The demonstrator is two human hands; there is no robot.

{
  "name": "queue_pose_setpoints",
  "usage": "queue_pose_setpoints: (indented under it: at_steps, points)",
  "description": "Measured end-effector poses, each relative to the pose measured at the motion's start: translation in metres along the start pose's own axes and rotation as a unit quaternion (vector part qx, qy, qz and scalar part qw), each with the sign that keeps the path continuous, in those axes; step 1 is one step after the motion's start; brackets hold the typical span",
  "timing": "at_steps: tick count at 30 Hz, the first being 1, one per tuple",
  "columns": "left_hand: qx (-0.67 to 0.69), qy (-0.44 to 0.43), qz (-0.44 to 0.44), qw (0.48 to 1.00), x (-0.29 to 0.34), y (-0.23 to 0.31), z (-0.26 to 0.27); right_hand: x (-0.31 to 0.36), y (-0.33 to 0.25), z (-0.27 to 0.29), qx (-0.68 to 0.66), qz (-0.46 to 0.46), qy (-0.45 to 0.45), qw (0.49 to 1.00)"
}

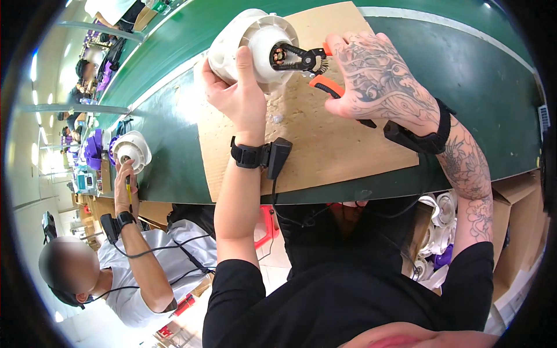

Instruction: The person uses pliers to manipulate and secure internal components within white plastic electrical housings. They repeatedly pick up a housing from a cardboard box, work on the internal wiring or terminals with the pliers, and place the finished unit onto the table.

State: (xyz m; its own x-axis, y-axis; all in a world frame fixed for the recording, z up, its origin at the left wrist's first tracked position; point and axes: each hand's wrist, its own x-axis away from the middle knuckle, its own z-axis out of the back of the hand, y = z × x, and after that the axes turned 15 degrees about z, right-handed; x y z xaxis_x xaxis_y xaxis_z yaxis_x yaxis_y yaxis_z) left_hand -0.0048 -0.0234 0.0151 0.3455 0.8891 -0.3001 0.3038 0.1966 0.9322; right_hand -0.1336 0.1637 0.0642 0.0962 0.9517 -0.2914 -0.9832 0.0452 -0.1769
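Observation:
My left hand [241, 101] is closed around a white round plastic housing [229, 46], thumb on its near side. The round opening of the housing faces right, and copper-coloured parts show inside it. In my right hand [383, 78] is a pair of pliers [310, 60] with black jaws and orange-and-black handles, which stand apart. The jaws reach into the opening; what they touch in there is too small to tell. Below both hands lies a brown cardboard sheet [325, 145].
The cardboard rests on a dark green table [464, 75]. At the left a co-worker [145, 255] handles another white housing [132, 148] beside purple parts [94, 149]. White parts [444, 211] fill a box under the table edge at right, near a cardboard box [516, 214].

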Motion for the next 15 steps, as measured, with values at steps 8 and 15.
queue_pose_setpoints:
  at_steps: [8, 15]
  points:
    - [-0.05, 0.012, -0.057, 0.997, 0.003, -0.003, 0.001, 0.006, 0.005, -0.02, -0.083, 0.013, 0.062, 0.995]
    - [-0.069, 0.01, -0.06, 0.996, 0.003, -0.003, 0.001, 0.003, 0.005, -0.005, -0.11, -0.007, -0.002, 0.994]
